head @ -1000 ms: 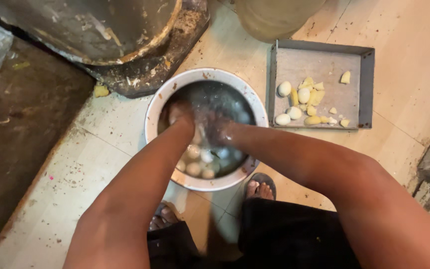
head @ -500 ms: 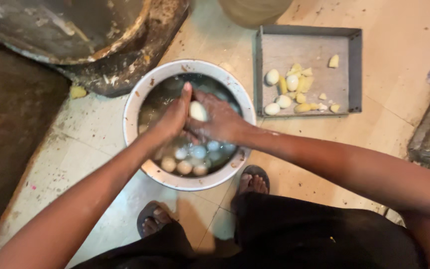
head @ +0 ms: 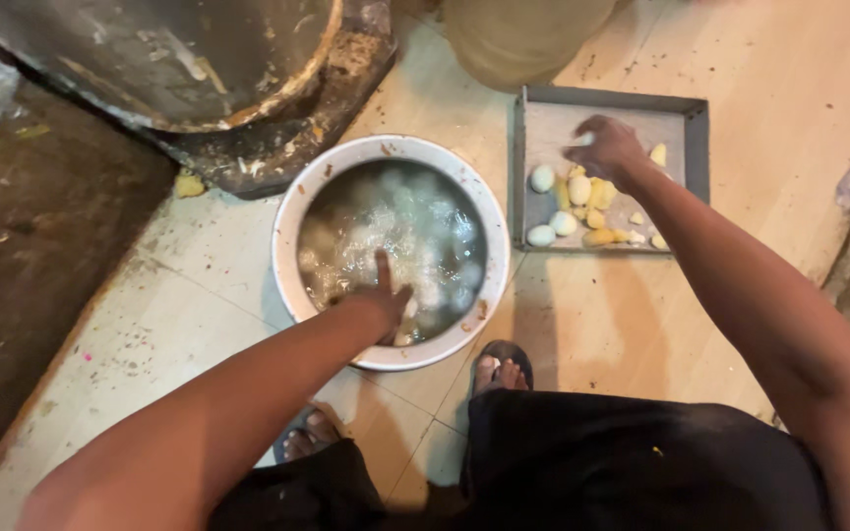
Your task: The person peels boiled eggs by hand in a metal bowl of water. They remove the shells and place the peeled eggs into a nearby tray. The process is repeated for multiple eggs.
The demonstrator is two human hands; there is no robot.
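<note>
A white round bowl point(head: 292, 211) of foamy water stands on the floor between my feet, with several pale round pieces point(head: 459, 295) under the surface. My left hand point(head: 381, 295) dips into its near side with the index finger stretched out and the other fingers hidden in the water. My right hand point(head: 607, 147) hovers over the grey square tray point(head: 686, 108) to the right of the bowl, fingers curled down, with a glimpse of a pale round piece at the fingertips. On the tray lie several white round pieces point(head: 542, 178) and yellow bits point(head: 602, 192).
A large blackened metal pot point(head: 179, 59) sits at the upper left on a dirty stand, and a beige container point(head: 523, 34) stands above the tray. Dark rough ground point(head: 31, 236) lies to the left. My sandalled feet point(head: 504, 369) are on the tiled floor just below the bowl.
Both hands were together over the bowl with one white piece between them. My right hand has since moved right to the tray, and my left hand has dropped back into the water.
</note>
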